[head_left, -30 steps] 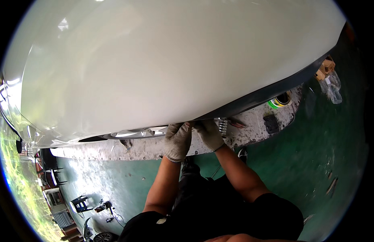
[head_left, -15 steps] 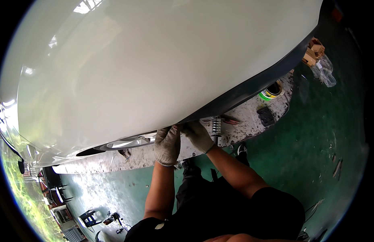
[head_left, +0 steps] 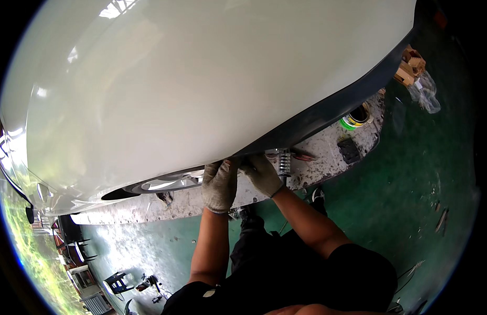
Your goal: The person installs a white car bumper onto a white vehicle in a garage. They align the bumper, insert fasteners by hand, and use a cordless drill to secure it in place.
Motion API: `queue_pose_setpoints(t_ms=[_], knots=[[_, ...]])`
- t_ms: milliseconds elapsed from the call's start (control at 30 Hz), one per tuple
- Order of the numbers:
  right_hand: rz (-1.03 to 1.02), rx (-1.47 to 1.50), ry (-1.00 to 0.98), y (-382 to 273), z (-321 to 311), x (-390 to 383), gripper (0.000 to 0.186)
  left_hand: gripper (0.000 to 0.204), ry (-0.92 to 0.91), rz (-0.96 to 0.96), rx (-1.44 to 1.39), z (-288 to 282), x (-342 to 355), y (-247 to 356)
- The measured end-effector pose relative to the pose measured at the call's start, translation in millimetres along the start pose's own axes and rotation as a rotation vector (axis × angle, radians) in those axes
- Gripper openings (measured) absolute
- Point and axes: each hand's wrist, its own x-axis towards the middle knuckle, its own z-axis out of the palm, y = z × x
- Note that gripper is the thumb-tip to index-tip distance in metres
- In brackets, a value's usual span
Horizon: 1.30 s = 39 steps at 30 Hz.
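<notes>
Left hand (head_left: 219, 187) and right hand (head_left: 263, 176) meet at the left end of the dark trim (head_left: 317, 119), below the white car panel (head_left: 175, 89), likely paired for steadiness; fingertips hidden, grip: can't tell!

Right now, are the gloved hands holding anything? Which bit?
Can't tell: the left hand and right hand are at the car's lower edge, hiding any grip.

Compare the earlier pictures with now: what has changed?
Mainly the view tilted: the white car slopes more steeply in it, and the open can appears higher and further left. The left hand and right hand stay at the car's lower edge; no grasp or release shows.
</notes>
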Motion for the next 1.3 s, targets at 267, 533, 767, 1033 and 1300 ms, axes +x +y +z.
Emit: queue_pose_setpoints(t_ms=[267, 533, 767, 1033, 1300], knots=[[0.047, 0.014, -0.054, 28, 10, 3, 0.021, 0.036, -0.021, 0.017, 0.008, -2, 1, 0], [-0.026, 0.008, 0.039, 26, 13, 4, 0.019, 0.034, -0.024, -0.005, 0.004, -9, 1, -1], [-0.095, -0.104, 0.035, 27, 8, 8, 0.024, 0.034, -0.091, -0.005, -0.046, -13, 6, -3], [-0.185, -0.124, 0.029, 26, 3, 11, 0.029, 0.036, -0.065, 0.043, 0.018, -3, 4, -1], [-0.032, 0.101, -0.019, 8, 5, 19, 0.024, 0.034, 0.095, 0.047, 0.144, -5, -2, -4]])
